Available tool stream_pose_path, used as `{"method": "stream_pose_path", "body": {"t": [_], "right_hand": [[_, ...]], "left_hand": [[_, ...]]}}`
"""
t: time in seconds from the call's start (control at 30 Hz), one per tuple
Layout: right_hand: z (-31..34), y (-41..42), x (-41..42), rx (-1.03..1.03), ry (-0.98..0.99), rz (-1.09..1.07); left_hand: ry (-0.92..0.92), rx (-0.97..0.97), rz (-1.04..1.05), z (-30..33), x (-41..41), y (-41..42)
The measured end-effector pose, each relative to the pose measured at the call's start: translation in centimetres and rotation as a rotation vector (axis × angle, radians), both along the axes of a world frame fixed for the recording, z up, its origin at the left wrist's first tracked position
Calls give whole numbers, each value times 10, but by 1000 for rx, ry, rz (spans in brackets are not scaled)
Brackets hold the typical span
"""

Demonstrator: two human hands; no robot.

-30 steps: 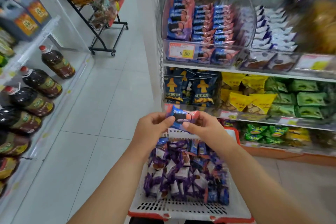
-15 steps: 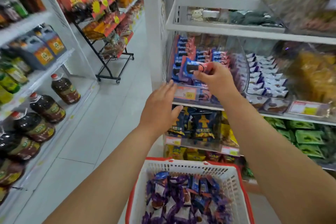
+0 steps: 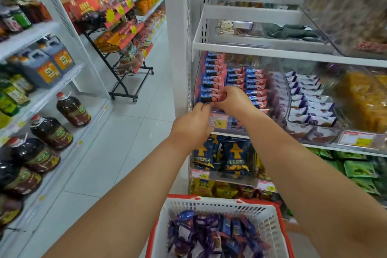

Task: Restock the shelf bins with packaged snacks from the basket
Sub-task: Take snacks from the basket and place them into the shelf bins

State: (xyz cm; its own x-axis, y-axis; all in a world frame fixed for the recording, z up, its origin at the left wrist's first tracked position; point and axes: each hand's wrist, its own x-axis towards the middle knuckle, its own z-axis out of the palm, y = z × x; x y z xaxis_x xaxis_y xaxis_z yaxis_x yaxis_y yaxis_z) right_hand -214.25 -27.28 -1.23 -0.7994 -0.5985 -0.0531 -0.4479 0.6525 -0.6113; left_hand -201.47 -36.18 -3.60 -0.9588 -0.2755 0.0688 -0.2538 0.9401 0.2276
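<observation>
Both hands at the clear shelf bin in a white-tiled shop aisle.

The right hand pinches a blue-and-pink snack packet at the front of the bin's left row; the left hand curls its fingertips onto the same packet from below. The red-rimmed basket (full of purple packets) sits lower down, with oil bottles shelved opposite.

White tiled floor between white store shelving.
</observation>
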Motion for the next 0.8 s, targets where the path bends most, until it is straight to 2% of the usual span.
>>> {"method": "stream_pose_path", "body": {"t": [0.27, 0.43, 0.53, 0.8], "right_hand": [[3, 8, -7, -5, -39, 1], [-8, 4, -8, 26, -5, -20], [-7, 4, -7, 34, 10, -16], [-9, 26, 1, -79, 14, -102]], "left_hand": [[28, 193, 58, 5, -9, -6], [92, 218, 82, 1, -5, -4], [67, 200, 75, -3, -5, -5], [82, 189, 66, -4, -5, -4]]}}
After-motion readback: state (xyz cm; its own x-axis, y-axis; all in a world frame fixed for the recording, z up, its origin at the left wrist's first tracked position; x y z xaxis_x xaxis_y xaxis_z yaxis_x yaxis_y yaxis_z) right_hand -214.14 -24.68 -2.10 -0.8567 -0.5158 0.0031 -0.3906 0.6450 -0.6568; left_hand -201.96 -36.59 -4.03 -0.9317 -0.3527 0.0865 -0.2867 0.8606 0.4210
